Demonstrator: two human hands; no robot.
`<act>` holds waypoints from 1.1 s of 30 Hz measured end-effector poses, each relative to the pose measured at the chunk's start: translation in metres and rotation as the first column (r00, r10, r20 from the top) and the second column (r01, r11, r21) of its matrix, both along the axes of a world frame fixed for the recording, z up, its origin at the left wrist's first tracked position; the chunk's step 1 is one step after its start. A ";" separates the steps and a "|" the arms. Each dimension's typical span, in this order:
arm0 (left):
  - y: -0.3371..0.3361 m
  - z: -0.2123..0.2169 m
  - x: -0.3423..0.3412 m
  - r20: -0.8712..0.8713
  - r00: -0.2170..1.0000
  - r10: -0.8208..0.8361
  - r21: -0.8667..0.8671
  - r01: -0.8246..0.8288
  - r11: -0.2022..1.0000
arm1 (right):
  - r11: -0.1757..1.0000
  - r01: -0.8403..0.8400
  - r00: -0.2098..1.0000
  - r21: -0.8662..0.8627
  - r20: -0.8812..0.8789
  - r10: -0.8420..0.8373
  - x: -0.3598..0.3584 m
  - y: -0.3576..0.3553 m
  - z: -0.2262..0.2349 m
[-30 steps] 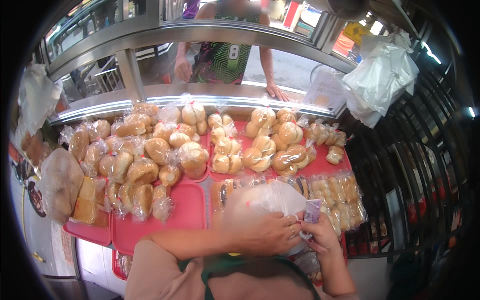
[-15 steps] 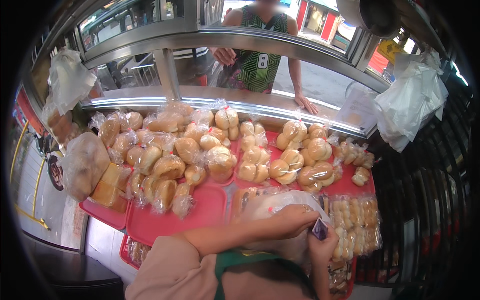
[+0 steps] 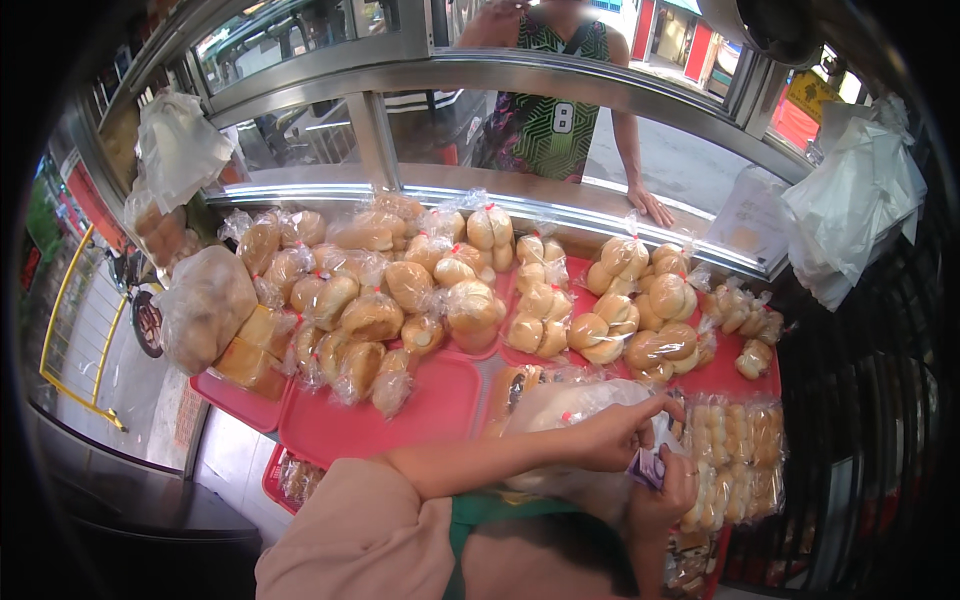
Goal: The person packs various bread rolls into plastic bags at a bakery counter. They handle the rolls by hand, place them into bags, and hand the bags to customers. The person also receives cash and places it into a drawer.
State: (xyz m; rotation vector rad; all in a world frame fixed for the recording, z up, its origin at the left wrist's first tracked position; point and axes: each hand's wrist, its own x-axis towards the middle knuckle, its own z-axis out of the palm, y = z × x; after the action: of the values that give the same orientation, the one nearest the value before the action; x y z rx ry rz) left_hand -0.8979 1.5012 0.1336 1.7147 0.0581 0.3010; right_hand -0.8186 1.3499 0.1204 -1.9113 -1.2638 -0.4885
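Note:
Just right of centre, my two hands meet over a whitish plastic bag (image 3: 575,402), which has a red tie showing through it. My left hand (image 3: 632,433) reaches across from the left, its fingers bent and closed on the bag's bunched top. Below it my right hand (image 3: 677,484) grips a small folded purple paper, apparently a banknote (image 3: 647,466). White plastic also shows between both hands; which fingers hold it is partly hidden. Under and beside the bag lie clear packs of small rolls (image 3: 735,455).
Bagged bread buns (image 3: 370,318) crowd the red trays (image 3: 385,430) beyond my arms. A metal-framed window (image 3: 600,75) borders the counter; outside, a person in a green patterned top (image 3: 545,135) rests one hand on the ledge. Plastic bags (image 3: 855,200) hang at right.
The view has swung left, so the scene sits further right. My left fingers have moved from beside the purple paper up onto the bag's top. The person outside has raised one hand.

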 end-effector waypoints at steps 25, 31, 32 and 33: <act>-0.009 0.007 -0.021 0.416 0.907 -0.067 0.887 -0.388 0.249 | 0.979 0.017 0.113 0.201 -0.974 0.198 0.003 -0.017 0.003; -0.010 0.013 -0.012 0.515 0.852 -0.092 0.826 -0.464 0.321 | 0.977 -0.011 0.190 0.212 -0.959 0.210 -0.004 -0.018 0.016; -0.009 0.013 -0.013 0.544 0.830 -0.118 0.809 -0.483 0.335 | 0.982 0.003 0.184 0.191 -0.965 0.187 -0.005 -0.021 0.017; -0.007 0.013 -0.016 0.538 0.831 -0.143 0.814 -0.469 0.342 | 0.971 -0.024 0.163 0.237 -0.958 0.237 -0.005 -0.024 0.018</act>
State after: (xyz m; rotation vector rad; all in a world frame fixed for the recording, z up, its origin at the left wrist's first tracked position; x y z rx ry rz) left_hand -0.9138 1.4937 0.1463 2.7344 -0.4521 1.1725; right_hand -0.8240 1.3257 0.1385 -1.3799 -0.3934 0.7341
